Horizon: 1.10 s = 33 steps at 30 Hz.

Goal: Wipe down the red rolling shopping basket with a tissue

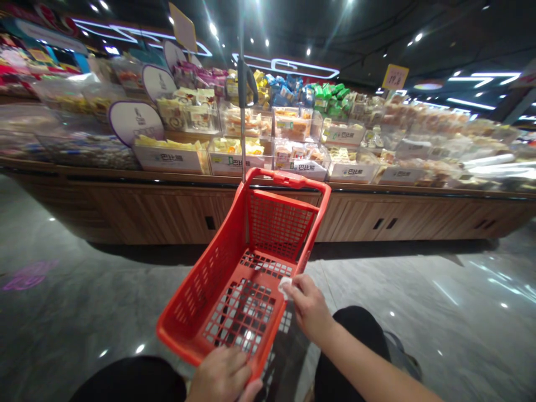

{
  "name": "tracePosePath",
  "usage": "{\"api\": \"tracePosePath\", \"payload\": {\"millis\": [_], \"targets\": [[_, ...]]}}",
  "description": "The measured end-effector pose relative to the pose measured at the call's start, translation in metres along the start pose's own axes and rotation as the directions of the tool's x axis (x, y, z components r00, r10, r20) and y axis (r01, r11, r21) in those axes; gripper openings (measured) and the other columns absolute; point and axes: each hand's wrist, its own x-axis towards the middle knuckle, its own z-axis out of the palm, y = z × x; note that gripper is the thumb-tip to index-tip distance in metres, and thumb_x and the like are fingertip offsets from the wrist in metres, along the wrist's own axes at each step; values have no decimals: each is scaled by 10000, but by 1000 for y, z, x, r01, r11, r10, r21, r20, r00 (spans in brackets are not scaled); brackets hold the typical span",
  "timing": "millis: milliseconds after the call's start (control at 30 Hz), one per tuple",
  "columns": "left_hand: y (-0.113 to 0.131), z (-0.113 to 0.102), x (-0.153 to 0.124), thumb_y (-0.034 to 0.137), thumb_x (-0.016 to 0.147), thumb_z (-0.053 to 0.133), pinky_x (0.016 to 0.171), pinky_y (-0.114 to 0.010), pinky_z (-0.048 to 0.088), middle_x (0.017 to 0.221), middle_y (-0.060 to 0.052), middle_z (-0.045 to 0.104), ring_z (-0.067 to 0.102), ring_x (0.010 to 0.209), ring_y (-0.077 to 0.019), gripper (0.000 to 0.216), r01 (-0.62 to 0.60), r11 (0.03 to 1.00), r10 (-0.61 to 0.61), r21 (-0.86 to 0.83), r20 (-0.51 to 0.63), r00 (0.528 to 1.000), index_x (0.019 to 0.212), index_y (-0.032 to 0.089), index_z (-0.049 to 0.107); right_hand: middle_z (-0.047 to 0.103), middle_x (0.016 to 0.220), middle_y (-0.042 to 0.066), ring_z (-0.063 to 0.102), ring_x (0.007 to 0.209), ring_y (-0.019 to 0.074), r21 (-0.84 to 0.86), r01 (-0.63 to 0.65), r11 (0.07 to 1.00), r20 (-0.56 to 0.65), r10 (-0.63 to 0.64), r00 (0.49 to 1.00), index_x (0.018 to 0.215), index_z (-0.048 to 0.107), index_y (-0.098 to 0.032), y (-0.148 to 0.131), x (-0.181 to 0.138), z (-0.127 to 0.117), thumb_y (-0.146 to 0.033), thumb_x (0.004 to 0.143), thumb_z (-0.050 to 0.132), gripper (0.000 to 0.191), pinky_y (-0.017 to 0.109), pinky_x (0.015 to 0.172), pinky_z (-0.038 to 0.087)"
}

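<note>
My left hand is at the near edge of the frame, fingers curled over the near rim of the red basket, closed tight on the rim, thumb side partly cut off by the frame. The basket sits in the middle of the view, tilted, near end low by my knees, far end raised toward the counter; its far handle bar is on top and the floor shows through the mesh bottom

My right hand is just right of the basket, at its right rim, fingertips pinched shut on a small white bit; can't tell what it is. The bit is touching or just over the right rim, can't tell which

Far side: long wooden counter running left to right, clear boxes of packaged snacks stacked on it, labels facing me, round signs on the left. A thin pole stands upright behind the basket's far end. Floor is grey, glossy, with light spots. Black trousers on both knees at the near edge
</note>
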Motion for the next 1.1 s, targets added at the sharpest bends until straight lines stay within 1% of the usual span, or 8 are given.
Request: {"api": "tracePosePath", "payload": {"millis": [167,400,467,533,667,767,867,1100], "targets": [[-5,3,-4,207,818,497,563,-259,424,632,7,598,565,597,-126,176,-16,999,18,-37,62,998,652,210,555,534,965,96,523,873,213,83,90,992,85,-97,992,1196,565,-219,-19,-17,1,-69,830,445,413,321,734,491],[-2,-1,1,251,776,563,638,-294,473,680,12,630,603,642,-147,117,73,997,-76,29,158,984,663,224,572,498,947,72,492,875,200,-27,23,999,-26,-24,999,1152,605,-213,42,23,-5,-111,866,452,341,335,759,473],[5,1,4,263,747,588,717,-335,495,742,2,666,633,693,-172,40,138,984,-152,108,132,980,742,228,607,488,909,56,495,844,187,-33,5,999,-29,-6,1000,1115,628,-206,53,32,-6,-117,869,458,312,312,740,469],[13,8,12,269,754,578,748,-340,501,851,-29,701,657,764,-193,178,220,960,-237,172,87,968,918,213,620,485,884,44,501,819,172,-32,0,999,-25,-1,1000,1080,646,-202,59,38,-6,-116,865,466,292,285,728,467],[30,28,41,351,827,549,699,-297,499,919,-99,712,674,787,-201,425,373,900,-417,226,198,887,1184,120,527,488,882,44,502,825,170,-37,-8,999,-38,6,999,1057,652,-189,63,42,-4,-96,853,464,293,279,750,463],[36,44,58,273,858,516,676,-312,484,774,-73,714,672,731,-215,318,413,851,-510,325,326,796,1137,129,569,486,889,46,492,831,172,-54,-7,999,-56,4,998,1062,647,-190,64,42,-2,-83,846,451,311,290,762,462],[33,54,60,197,875,464,643,-292,469,682,-41,698,662,702,-205,224,413,848,-519,332,358,776,1030,167,623,487,909,56,481,845,183,-73,10,997,-62,-15,998,1101,625,-188,56,34,1,-86,844,441,332,307,755,468],[25,48,45,175,901,390,692,-298,478,759,-36,703,650,721,-183,255,351,900,-431,261,398,810,1011,185,620,526,1004,90,495,896,201,-68,179,982,21,-178,984,1191,570,-204,26,-1,4,-89,850,427,387,328,770,494]]}}
